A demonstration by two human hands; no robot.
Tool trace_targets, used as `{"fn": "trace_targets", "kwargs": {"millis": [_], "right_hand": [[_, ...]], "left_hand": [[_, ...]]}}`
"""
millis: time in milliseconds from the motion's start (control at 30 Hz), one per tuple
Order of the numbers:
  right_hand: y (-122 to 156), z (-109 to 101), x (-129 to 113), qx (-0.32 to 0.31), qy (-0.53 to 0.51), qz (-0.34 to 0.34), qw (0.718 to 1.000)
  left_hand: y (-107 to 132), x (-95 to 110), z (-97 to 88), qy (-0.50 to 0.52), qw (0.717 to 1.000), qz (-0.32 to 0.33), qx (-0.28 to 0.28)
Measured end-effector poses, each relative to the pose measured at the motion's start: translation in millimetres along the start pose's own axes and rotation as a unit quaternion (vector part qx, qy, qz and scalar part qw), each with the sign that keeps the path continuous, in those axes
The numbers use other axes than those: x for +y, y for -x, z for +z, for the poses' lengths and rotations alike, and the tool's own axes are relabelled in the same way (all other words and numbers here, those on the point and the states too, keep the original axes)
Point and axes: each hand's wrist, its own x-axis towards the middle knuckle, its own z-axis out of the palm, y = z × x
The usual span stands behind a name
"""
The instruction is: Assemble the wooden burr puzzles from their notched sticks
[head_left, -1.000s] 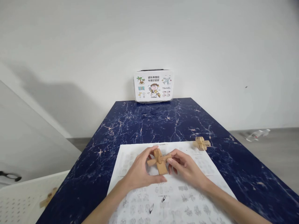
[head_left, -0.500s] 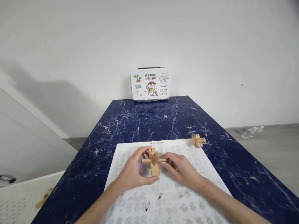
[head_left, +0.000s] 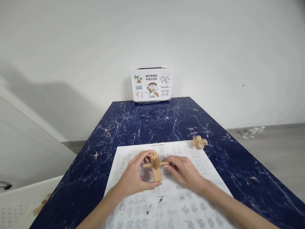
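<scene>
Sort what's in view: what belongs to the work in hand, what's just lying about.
In use:
wooden cross, in left hand and right hand
printed sheet beneath, probably

Apparently lying about:
second wooden shape at the sheet's corner
illustrated white case
perforated basket
clear object on floor

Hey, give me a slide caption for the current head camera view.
Left hand and right hand hold a cross-shaped wooden piece over a printed sheet on a blue marbled table.

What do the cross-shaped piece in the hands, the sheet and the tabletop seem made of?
Cross-shaped piece: likely wood, smooth and seemingly unpainted, judging by its plain tan faces.
Sheet: probably matte paper, thin and flat, carrying grey print.
Tabletop: smooth, white-veined blue like marble; whether stone or printed covering is unclear.
</scene>
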Motion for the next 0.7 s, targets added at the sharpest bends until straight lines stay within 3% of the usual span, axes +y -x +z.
{"fn": "trace_targets", "kwargs": {"millis": [700], "right_hand": [[0.7,0.1,-4.8,0.02,-0.031,0.0,0.999]], "left_hand": [[-1.4,2.8,-3.4,0.055,0.998,-0.014,0.009]]}}
